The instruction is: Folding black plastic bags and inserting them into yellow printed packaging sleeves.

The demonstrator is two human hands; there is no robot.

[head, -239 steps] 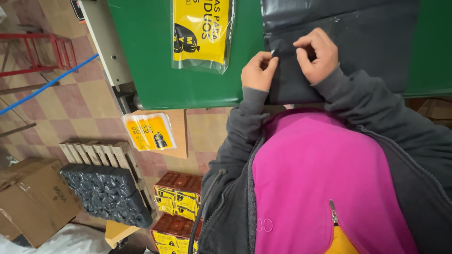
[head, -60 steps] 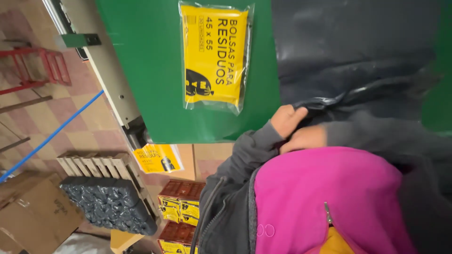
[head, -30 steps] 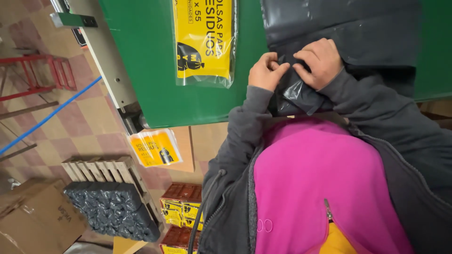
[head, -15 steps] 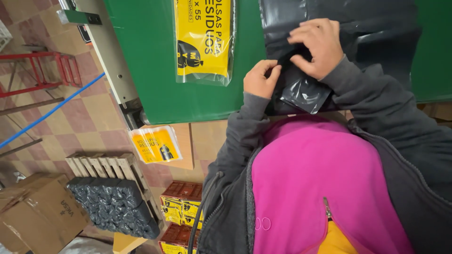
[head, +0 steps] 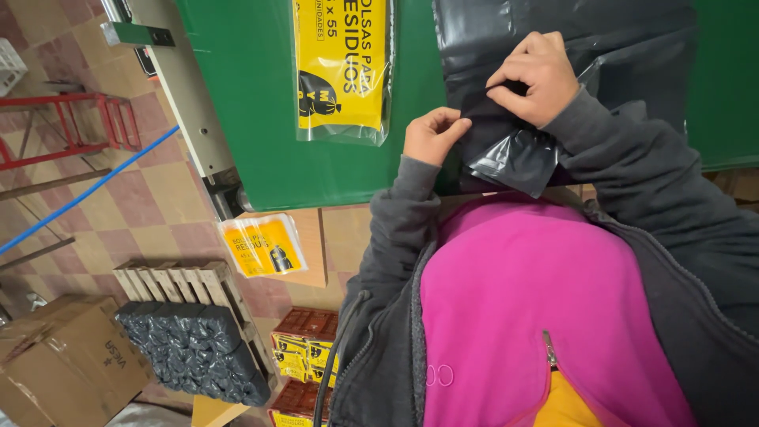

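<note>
both hands, l (head: 429, 134) & r (head: 531, 77), pinch black bag (head: 506, 150) on green table (head: 253, 103).

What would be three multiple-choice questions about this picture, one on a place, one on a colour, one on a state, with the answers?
1. Where does the yellow packet lie?
A. on the green table, left of the black bag
B. on the cardboard box
C. in the person's lap

2. What colour is the table top?
A. red
B. green
C. white

3. How are the hands on the black plastic bag?
A. both clear of it
B. only one touching
C. both pinching its folded edge

Answers: 1 A, it rests flat on the table beside the bag. 2 B, the surface is plainly green. 3 C, the left hand and right hand each grip the fold.
</note>
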